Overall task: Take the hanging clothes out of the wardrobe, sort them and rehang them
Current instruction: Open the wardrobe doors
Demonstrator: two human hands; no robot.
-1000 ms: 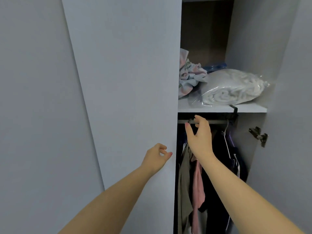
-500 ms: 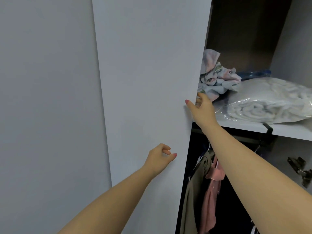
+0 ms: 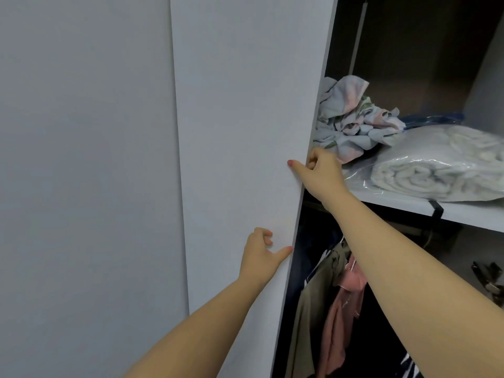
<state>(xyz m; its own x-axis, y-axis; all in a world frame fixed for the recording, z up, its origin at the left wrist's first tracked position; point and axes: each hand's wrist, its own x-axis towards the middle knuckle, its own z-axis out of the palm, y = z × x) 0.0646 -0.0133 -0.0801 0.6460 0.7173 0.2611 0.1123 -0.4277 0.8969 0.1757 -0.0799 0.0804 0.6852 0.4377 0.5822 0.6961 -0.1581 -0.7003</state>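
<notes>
The wardrobe's pale grey left door (image 3: pixel 245 132) fills the middle of the view. My right hand (image 3: pixel 319 173) grips its free edge at shelf height, thumb on the front face and fingers curled behind. My left hand (image 3: pixel 261 255) is lower at the same edge, thumb touching it and fingers loosely curled, holding nothing. Below the shelf hang an olive garment (image 3: pixel 313 304), a pink garment (image 3: pixel 343 304) and dark clothes, partly hidden by my right forearm.
A white shelf (image 3: pixel 409 207) carries a crumpled pastel cloth (image 3: pixel 351 118) and a rolled white blanket in a clear plastic bag (image 3: pixel 436 165). A metal door hinge (image 3: pixel 488 279) sits at the lower right. A plain grey panel (image 3: pixel 81 186) stands at the left.
My right hand left the hanging rail, rose to shelf height and took hold of the door's edge. The view shifted left and closer to the door. My left hand stayed near the edge.
</notes>
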